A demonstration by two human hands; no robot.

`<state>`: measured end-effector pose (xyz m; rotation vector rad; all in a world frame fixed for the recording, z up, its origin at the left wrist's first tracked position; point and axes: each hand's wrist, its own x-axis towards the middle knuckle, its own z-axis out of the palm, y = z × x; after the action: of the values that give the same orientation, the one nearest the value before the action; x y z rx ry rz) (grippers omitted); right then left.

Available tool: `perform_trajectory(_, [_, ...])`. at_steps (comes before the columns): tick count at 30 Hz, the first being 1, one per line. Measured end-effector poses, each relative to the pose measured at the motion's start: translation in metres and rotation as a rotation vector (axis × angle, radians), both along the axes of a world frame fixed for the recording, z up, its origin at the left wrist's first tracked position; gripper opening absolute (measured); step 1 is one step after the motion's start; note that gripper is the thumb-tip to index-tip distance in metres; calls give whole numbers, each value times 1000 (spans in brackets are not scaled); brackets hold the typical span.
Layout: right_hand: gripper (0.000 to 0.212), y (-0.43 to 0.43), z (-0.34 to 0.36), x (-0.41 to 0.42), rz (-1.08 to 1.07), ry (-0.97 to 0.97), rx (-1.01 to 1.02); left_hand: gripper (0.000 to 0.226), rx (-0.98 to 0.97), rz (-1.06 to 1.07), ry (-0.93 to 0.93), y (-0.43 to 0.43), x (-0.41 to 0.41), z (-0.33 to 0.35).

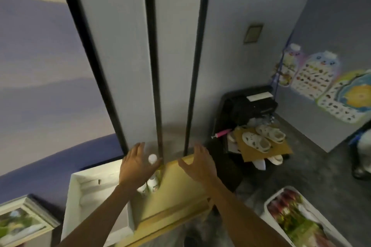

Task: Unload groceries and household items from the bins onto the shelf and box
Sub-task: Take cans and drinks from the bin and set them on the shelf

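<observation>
Fingers (200,149) spread on right hand (198,164) and left hand (136,168), perhaps touching bottle (152,159) beside yellow board (176,192).

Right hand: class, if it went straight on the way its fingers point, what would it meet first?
Probably the wall, near the foot of the black strip. The right hand is at the far edge of the yellow box, and nothing shows in between, though depth is unclear.

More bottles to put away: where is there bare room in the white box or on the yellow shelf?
The white box floor is bare left of the bottles, which crowd its right side. The yellow shelf top is bare from the right hand to its front edge.
</observation>
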<state>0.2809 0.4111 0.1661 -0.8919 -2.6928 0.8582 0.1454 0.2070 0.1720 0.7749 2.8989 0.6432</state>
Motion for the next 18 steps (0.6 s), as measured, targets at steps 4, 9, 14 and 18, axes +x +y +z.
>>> perform_trajectory(4, [110, -2, 18, 82, -183, -25, 2, 113, -11, -178, 29, 31, 44, 11])
perform_trajectory(9, [107, -1, 37, 204, -440, -44, 39, 99, 60, -401, -37, 74, 140, 30])
perform_trajectory(14, [96, 11, 53, 326, -644, -46, 93, 106, 61, -566, 7, 126, 235, 41])
perform_trajectory(18, [85, 21, 63, 411, -727, -93, 128, 109, 60, -663, 16, 168, 306, 40])
